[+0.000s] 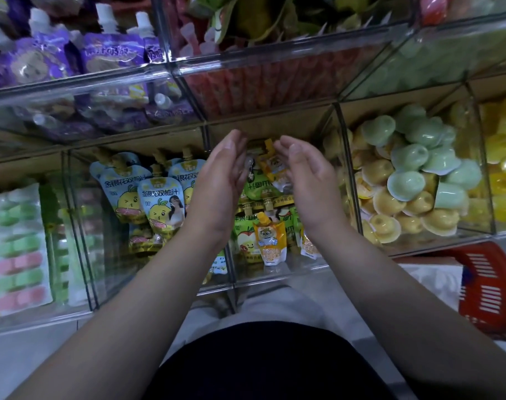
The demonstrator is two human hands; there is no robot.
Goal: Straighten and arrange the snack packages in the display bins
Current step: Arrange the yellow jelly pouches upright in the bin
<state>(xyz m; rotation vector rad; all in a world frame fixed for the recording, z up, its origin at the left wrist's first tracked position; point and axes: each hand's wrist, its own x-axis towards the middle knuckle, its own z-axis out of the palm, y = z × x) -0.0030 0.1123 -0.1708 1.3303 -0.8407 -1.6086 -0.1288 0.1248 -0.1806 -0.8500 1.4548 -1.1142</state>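
Hands in head view, mid-frame over the centre bin [277,271]: left hand [221,180] and right hand [308,180] show straight, relaxed fingers and facing palms, gripping nothing. They flank an orange pouch [274,166]; contact cannot be told. Green pouches [254,187] and a second orange pouch [270,241] lie lower in that bin, pale-blue pouches [159,197] in the bin to its left, jelly cups [407,174] at right.

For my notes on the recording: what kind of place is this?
Probably a snack shop: clear display bins hold spouted drink pouches and loose jelly cups, and a red shopping basket sits on the floor beside them.
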